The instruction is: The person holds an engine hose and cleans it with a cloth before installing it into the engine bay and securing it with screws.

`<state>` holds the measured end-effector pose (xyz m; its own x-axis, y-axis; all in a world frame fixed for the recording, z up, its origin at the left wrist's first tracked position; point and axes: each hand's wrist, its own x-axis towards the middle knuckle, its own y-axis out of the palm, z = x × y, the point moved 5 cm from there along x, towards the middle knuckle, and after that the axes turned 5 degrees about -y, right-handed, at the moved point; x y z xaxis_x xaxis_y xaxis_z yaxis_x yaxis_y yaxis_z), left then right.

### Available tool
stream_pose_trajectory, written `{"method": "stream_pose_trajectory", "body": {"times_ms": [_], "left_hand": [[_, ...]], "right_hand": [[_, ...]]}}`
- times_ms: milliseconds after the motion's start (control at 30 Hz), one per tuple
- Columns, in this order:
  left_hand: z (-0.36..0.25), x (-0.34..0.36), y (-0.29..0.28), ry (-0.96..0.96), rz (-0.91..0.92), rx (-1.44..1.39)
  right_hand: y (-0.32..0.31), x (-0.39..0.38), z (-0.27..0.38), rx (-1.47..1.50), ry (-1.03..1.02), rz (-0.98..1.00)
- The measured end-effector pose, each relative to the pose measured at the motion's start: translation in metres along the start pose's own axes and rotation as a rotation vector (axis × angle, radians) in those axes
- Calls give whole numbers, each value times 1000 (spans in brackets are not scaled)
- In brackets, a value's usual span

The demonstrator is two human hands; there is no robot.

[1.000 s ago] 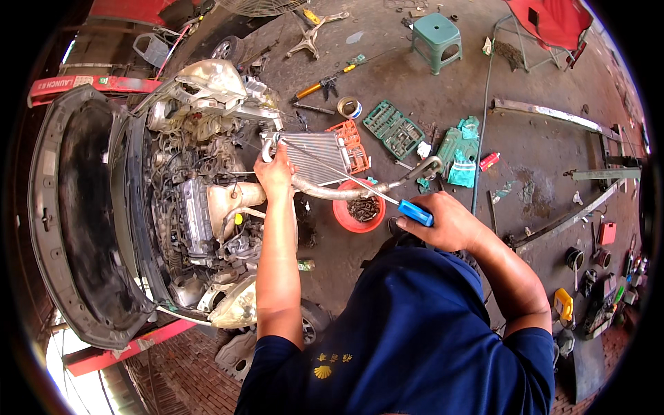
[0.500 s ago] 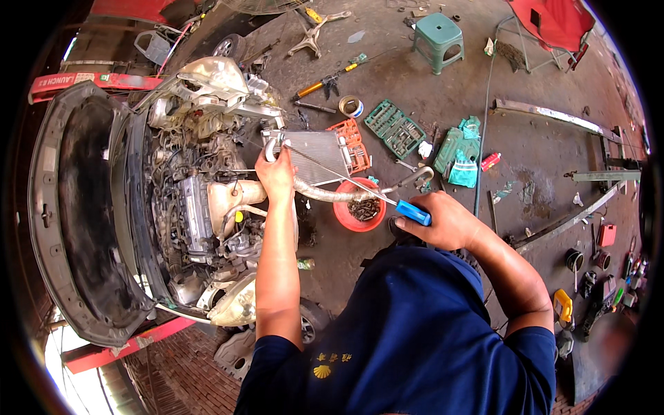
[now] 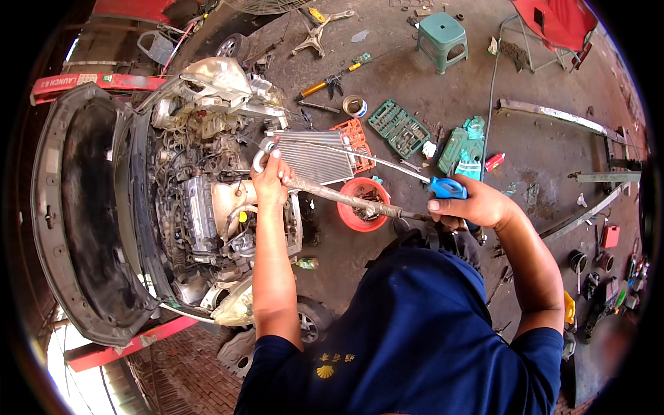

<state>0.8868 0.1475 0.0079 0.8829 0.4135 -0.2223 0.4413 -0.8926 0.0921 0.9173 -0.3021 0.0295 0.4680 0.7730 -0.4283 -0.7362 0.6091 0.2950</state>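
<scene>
My left hand [image 3: 271, 181] is closed round a long metal pipe [image 3: 318, 191], silvery and dull, near its hooked end [image 3: 261, 156]. The pipe slants to the right across the red basin, and its far end passes beneath my right hand. My right hand [image 3: 474, 202] grips the blue handle [image 3: 448, 187] of a tool with a long thin shaft [image 3: 387, 163]. That shaft runs left above the pipe toward my left hand, where its tip is hard to make out. Whether my right fingers also touch the pipe is hidden.
Left is a car's exposed engine [image 3: 197, 207] with a raised hood [image 3: 86, 221]. A radiator [image 3: 315, 158] lies behind the red basin [image 3: 370, 225] of small parts. Socket sets [image 3: 400, 130], a green stool [image 3: 443, 38] and metal beams [image 3: 553, 114] occupy the floor.
My right hand has moved right and slightly up with the blue-handled tool. The pipe has turned, bringing its far end nearer me, under that hand. My left hand keeps its grip, slightly lower.
</scene>
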Motion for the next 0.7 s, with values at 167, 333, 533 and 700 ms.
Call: {"method": "stream_pose_trajectory", "body": {"times_ms": [167,333,533,700], "left_hand": [[-3,3,-8,35,145,-71],[-6,1,-14,57,235,-86],[-11,-5,-11,67,282,-113],[-14,-7,-8,74,263,-141]], "right_hand": [[-10,3,5,70,17,79],[-11,10,15,95,16,135],[-9,16,23,81,3,156],[-9,22,23,69,12,158]]}}
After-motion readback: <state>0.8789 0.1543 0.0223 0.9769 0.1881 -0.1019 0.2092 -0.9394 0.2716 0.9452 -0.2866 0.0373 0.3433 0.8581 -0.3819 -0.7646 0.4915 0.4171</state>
